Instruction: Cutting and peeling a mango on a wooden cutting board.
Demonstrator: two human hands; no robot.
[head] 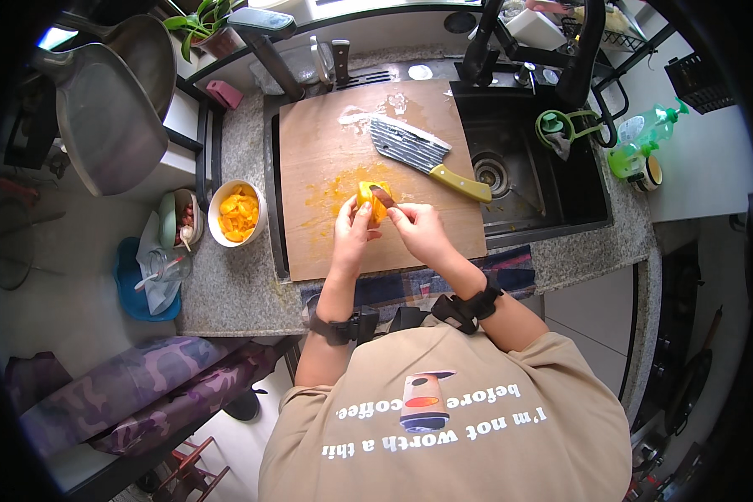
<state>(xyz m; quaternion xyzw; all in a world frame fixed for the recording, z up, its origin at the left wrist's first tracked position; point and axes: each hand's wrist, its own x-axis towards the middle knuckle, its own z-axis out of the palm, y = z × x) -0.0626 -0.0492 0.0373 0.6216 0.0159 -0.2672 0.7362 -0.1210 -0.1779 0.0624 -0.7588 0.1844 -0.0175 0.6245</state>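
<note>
My left hand (350, 235) grips a chunk of yellow-orange fruit or vegetable (379, 213) above the cutting board. My right hand (423, 232) is closed around a small tool with a dark reddish-brown end (383, 196), which lies against the chunk's upper face. Its exact kind I cannot tell, since my fingers cover the rest. Under both hands lies the wooden cutting board (314, 135), smeared orange on its left part and wet near its far edge. A cleaver (408, 143) with a yellow handle rests on it, the handle end reaching past the board's right edge.
A white bowl (211, 219) of cut orange pieces stands left of the board. Further left are a lidded container (168, 219), a glass jar (174, 267) and a blue tray (125, 276). The board covers part of a dark sink (521, 125); a black faucet (580, 63) overhangs its right side.
</note>
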